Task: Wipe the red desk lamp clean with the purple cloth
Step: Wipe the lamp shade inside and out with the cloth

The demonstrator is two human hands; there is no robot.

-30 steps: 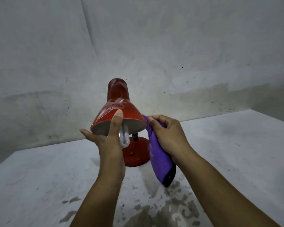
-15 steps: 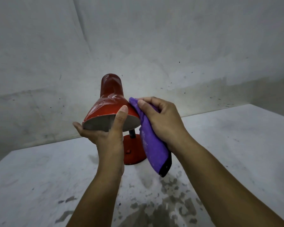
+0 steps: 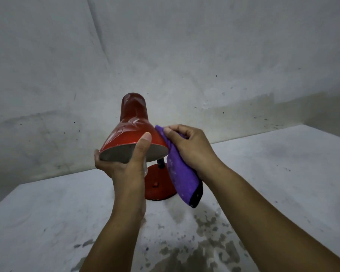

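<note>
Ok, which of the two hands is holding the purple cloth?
The right hand presses the purple cloth against the lampshade; the left hand grips its rim bare.

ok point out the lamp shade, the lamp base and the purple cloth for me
lamp shade (image 3: 130, 132): head view, on the red outer cone above the rim
lamp base (image 3: 161, 185): head view, on the round red foot on the table
purple cloth (image 3: 182, 179): head view, on the hanging part below the right hand

One red desk lamp (image 3: 134, 126), one purple cloth (image 3: 182, 177), two hands.
</note>
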